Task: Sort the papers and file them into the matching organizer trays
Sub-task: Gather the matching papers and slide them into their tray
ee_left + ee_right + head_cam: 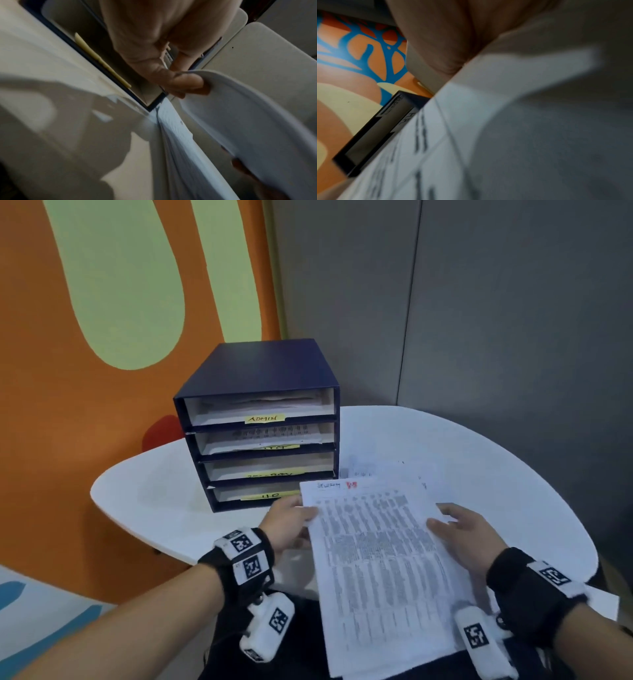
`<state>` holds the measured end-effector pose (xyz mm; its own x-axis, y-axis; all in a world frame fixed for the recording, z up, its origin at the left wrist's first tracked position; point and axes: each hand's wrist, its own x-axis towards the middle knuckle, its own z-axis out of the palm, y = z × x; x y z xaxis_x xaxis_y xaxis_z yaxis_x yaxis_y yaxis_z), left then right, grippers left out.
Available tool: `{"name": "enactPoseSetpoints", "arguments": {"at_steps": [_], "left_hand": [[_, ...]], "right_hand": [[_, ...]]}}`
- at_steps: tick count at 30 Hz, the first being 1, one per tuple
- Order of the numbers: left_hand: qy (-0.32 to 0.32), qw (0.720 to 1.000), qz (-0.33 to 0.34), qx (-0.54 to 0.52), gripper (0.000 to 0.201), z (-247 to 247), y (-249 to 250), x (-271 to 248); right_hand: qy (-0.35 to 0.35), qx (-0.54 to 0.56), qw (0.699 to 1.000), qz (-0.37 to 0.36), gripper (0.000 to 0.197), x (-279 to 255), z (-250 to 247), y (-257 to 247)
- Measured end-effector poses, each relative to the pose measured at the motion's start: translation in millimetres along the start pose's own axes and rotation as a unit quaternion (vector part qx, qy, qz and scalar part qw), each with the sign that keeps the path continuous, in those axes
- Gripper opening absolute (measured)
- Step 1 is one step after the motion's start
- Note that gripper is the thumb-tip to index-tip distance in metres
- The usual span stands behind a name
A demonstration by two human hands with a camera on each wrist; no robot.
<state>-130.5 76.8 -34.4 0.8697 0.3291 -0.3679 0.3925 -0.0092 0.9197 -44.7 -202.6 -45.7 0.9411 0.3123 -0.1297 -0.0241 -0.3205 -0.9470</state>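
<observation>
A printed sheet full of grey table text, with a handwritten heading and a red mark at its top, is held above the white table. My left hand pinches its left edge, thumb on top; in the left wrist view the left hand grips the curled sheet. My right hand rests with spread fingers on the sheet's right side. The dark blue organizer stands just beyond, its several trays bearing yellow labels; the top one reads ADMIN. Its top two trays hold papers.
More loose papers lie on the table to the right of the organizer, under the held sheet. An orange and green wall rises at the left, a grey partition behind. A red chair back shows beyond the table's far left edge.
</observation>
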Motion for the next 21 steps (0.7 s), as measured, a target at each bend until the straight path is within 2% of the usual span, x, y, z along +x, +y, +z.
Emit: {"name": "enactPoseSetpoints", "arguments": {"at_steps": [3,5,7,10,12,14,17,19,21], "left_hand": [[0.071,0.997,-0.009,0.008,0.016,-22,5,9],[0.107,0.994,-0.020,0.006,0.005,-41,13,14],[0.124,0.992,-0.035,0.003,0.015,-62,20,14],[0.135,0.989,-0.052,-0.027,0.009,-95,26,11],[0.140,0.987,-0.060,-0.047,0.024,-115,25,11],[0.152,0.985,-0.055,-0.055,0.017,-135,25,12],[0.160,0.982,-0.054,-0.089,0.023,-153,27,6],[0.141,0.983,-0.046,-0.111,0.015,-159,26,4],[0.105,0.987,-0.057,-0.105,0.018,-163,23,5]], "right_hand": [[-0.040,0.000,0.999,0.009,0.014,2,29,-6],[-0.042,0.001,0.999,0.007,0.025,5,50,-10],[-0.050,0.003,0.999,0.009,0.015,5,72,-17],[-0.066,0.012,0.998,0.013,0.020,7,102,-27],[-0.076,0.012,0.997,0.009,0.023,11,119,-38],[-0.086,0.005,0.996,0.013,0.027,18,133,-49],[-0.100,0.010,0.995,0.013,0.024,30,147,-69],[-0.093,0.007,0.996,0.015,0.021,41,153,-80],[-0.063,-0.002,0.997,0.040,0.019,51,155,-93]]}}
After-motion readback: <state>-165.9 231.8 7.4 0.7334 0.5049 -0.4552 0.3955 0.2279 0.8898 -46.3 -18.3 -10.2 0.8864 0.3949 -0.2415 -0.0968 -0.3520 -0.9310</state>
